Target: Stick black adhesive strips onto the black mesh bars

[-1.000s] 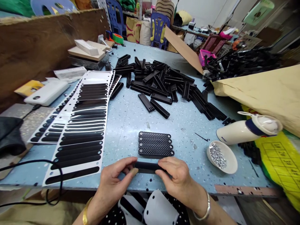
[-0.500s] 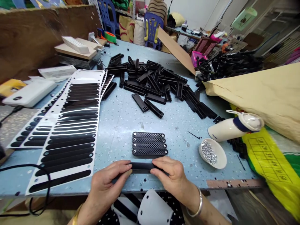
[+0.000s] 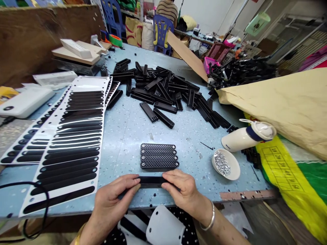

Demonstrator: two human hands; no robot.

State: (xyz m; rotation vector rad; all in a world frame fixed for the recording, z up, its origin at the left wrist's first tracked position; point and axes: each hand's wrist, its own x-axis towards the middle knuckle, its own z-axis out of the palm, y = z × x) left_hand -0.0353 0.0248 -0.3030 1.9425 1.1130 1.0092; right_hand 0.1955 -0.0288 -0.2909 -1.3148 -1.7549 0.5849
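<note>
A flat black strip-shaped piece (image 3: 151,181) lies across between my hands near the table's front edge. My left hand (image 3: 118,193) pinches its left end between thumb and fingers. At the opposite end, the thumb and fingers of my right hand (image 3: 182,190) are closed on it. Both ends are partly hidden by my fingers. Just beyond it, several textured black bars (image 3: 159,156) with a silver dot at their ends sit side by side. To the left lie white backing sheets (image 3: 66,144) bearing rows of black rounded strips.
A pile of black bars (image 3: 163,90) covers the table's middle back. On the right stand a white bowl (image 3: 236,166) of small silver parts and a cream bottle (image 3: 235,139) lying tilted. A black cable (image 3: 47,200) loops at the left. A person (image 3: 167,10) sits in the background.
The whole view has shifted slightly, so things appear a little further left. Both hands keep the same hold on the black strip-shaped piece.
</note>
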